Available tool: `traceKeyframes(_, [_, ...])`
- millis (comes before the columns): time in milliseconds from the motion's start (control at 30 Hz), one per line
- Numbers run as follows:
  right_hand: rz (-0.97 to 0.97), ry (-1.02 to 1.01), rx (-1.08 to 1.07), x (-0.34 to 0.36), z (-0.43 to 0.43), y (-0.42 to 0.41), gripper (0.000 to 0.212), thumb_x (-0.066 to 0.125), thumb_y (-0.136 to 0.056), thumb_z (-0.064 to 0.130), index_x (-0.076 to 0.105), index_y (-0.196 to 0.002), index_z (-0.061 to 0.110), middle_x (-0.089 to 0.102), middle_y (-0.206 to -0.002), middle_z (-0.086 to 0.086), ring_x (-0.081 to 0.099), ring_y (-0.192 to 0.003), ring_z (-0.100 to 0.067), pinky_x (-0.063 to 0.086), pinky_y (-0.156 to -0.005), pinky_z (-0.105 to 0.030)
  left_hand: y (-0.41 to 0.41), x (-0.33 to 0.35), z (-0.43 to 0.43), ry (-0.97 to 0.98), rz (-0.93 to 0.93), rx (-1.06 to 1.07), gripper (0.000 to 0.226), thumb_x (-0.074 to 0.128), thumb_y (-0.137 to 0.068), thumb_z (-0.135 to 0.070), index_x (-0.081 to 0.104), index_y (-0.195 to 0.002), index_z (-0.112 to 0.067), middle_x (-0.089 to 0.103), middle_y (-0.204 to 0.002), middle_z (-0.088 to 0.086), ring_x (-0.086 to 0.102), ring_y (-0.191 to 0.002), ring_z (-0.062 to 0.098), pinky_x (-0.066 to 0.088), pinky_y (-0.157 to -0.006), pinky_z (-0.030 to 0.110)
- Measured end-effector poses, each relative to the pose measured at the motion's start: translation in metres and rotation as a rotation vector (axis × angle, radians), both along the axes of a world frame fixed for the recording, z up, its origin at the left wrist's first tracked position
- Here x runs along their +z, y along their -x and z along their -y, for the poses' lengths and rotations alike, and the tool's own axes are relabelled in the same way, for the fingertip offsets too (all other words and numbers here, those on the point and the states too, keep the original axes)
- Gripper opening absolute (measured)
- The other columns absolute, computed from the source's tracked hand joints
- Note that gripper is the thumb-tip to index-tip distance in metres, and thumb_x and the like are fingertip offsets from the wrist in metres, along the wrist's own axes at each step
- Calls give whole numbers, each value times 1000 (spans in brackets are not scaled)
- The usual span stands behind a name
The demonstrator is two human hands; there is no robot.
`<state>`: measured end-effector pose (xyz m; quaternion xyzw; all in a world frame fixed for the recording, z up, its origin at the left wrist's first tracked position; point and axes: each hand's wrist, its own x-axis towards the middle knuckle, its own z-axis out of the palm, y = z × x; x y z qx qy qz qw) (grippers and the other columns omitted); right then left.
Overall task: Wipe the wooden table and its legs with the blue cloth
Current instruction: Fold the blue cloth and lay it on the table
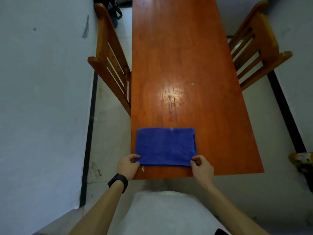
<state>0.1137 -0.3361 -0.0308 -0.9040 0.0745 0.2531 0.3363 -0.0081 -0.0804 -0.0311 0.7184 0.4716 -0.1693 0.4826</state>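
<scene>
Head view down the length of the table, read from left to right. A slatted wooden chair (108, 65) stands close along the table's left edge, with a pale wall behind it. The left hand (127, 164), a dark wristband (118, 182) on its wrist, pinches the near left corner of the blue cloth (166, 147) between thumb and curled fingers. The cloth lies folded into a flat rectangle on the near end of the wooden table (186, 56), towards its left side, its near edge just inside the table's near edge. The right hand (201, 167) pinches the near right corner of the cloth in the same manner. A second slatted chair (254, 48) stands along the table's right edge.

Progress, as a judgement: the work appears to be at or near its start. The cloth is laid flat and held at both near corners, ready for a stroke away from the person. Beyond it the top shows dull smears around a patch of glare (171, 95) and a small pale fleck (193, 84), so most of the surface seems not yet wiped. The legs are hidden beneath the top. Whether any has been wiped cannot be told, and they are taken as left to do
</scene>
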Motion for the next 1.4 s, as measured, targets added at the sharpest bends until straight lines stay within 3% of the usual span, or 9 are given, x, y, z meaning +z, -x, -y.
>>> traceKeyframes(133, [-10,39,11,-8,4,3,8,60,-97,22,57,-103,25,62,-103,2,59,-88,-14,42,-63,-16,4,-1,7,-41,-6,-72,20,62,-92,-21,60,-110,-30,60,-106,-6,58,-86,11,46,-62,17])
traceKeyframes(300, [18,192,110,-18,5,6,11,61,-95,26,52,-102,28,53,-115,-2,50,-93,-13,44,-78,-24,10,-3,11,-126,-77,-241,20,60,-90,-28,53,-107,-38,57,-108,-5,58,-85,12,55,-72,28])
traceKeyframes(467, [241,385,284,-10,-14,-5,36,62,-91,33,53,-125,24,40,-142,-5,42,-124,-23,44,-100,-36,-10,-5,13,-529,-25,-519,38,58,-87,-44,55,-123,-35,39,-141,0,44,-126,23,42,-104,35])
traceKeyframes(633, [324,341,610,-28,-59,-29,64,31,-100,50,12,-157,27,1,-165,0,0,-152,-19,6,-122,-43,-52,-33,35,-705,150,-616,69,42,-90,-52,30,-153,-26,17,-163,9,12,-149,30,18,-119,51])
traceKeyframes(867, [265,516,864,-62,-40,-69,77,11,-94,74,-27,-149,37,-34,-157,7,-28,-147,-15,-24,-114,-52,-45,-78,21,-705,-3,-668,82,28,-89,-78,6,-157,-38,-4,-166,2,-6,-149,38,-8,-116,55])
traceKeyframes(967, [253,508,821,-55,-39,-76,74,13,-95,71,-18,-153,38,-26,-161,4,-21,-150,-19,-18,-115,-52,-50,-73,25,-690,7,-658,83,31,-88,-77,7,-157,-38,-4,-166,4,-5,-150,39,-7,-116,57])
traceKeyframes(1067, [289,454,707,-38,-37,-94,61,30,-99,56,21,-154,32,17,-162,-3,13,-149,-24,15,-119,-49,-58,-59,41,-729,-14,-647,81,40,-86,-71,26,-155,-29,16,-163,13,8,-150,37,-6,-117,58])
traceKeyframes(1167, [293,353,702,-27,-32,-129,44,50,-95,44,50,-134,25,44,-141,-7,38,-131,-27,43,-103,-42,-76,-29,84,-641,17,-706,69,40,-89,-66,47,-140,-21,36,-153,11,26,-143,31,9,-115,54])
traceKeyframes(1400, [122,337,908,-17,-27,-176,28,61,-91,41,61,-111,22,47,-127,-5,40,-120,-26,45,-94,-39,-132,-8,202,-435,-215,-600,72,48,-83,-74,44,-127,-17,44,-135,6,37,-126,32,34,-97,47])
